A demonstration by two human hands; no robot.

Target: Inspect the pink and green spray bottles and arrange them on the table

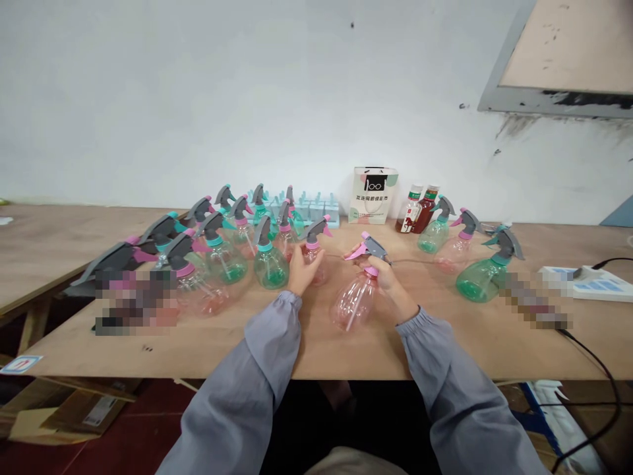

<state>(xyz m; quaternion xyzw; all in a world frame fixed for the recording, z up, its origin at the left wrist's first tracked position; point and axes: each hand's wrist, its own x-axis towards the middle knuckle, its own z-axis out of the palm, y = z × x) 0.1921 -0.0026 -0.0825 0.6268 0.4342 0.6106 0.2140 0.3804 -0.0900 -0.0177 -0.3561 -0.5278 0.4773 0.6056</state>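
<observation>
My right hand [390, 287] is wrapped round the neck of a clear pink spray bottle [353, 303] with a grey and pink trigger head. That bottle leans, its base toward the lower left, at the middle of the table. My left hand [302, 272] has thumb and fingers around the neck of another pink spray bottle [321, 269], which stands upright just left of the first; part of it is hidden behind the hand. Beside my left hand stands a green spray bottle [271, 269] with a grey head and turquoise collar.
Several pink and green spray bottles [227, 260] crowd the left side. At the right are a green spray bottle [482, 280], a pink one [452, 254] and a power strip [593, 284]. A pale blue rack [316, 211], printed box [373, 196] and dark red bottles [425, 211] line the wall.
</observation>
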